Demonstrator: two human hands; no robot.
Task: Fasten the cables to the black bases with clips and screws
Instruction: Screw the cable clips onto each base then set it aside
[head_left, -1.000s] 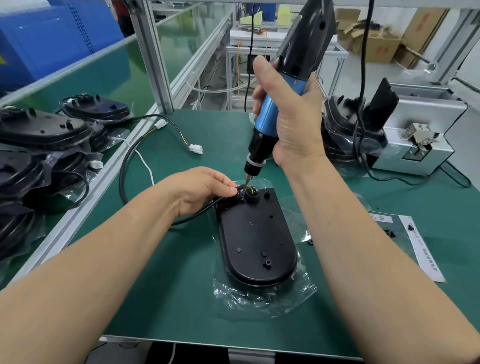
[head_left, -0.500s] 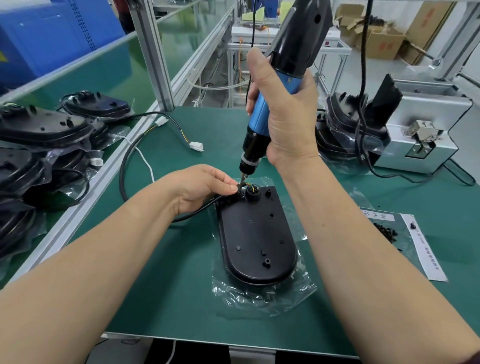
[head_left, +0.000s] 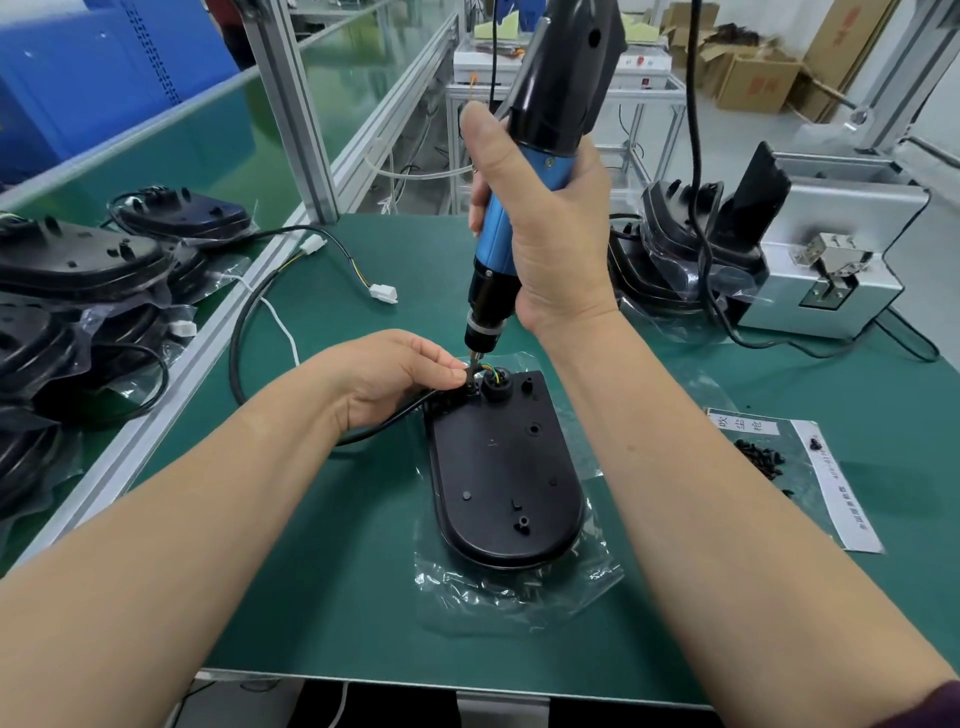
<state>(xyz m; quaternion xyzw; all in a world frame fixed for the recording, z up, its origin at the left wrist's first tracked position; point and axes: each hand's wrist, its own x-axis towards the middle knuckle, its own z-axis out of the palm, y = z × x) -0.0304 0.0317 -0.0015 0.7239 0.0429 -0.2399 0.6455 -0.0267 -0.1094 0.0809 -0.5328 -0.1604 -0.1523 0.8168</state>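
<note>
On a clear bag (head_left: 524, 590), black base (head_left: 498, 467); left hand (head_left: 384, 379) pinch-tight on cable (head_left: 379, 435); right hand (head_left: 550, 228) round screwdriver (head_left: 561, 67).

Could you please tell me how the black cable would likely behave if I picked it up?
Probably floppy yet springy: the cable lies in a loose loop on the mat. Likely tugs the base, where its end sits.
</note>
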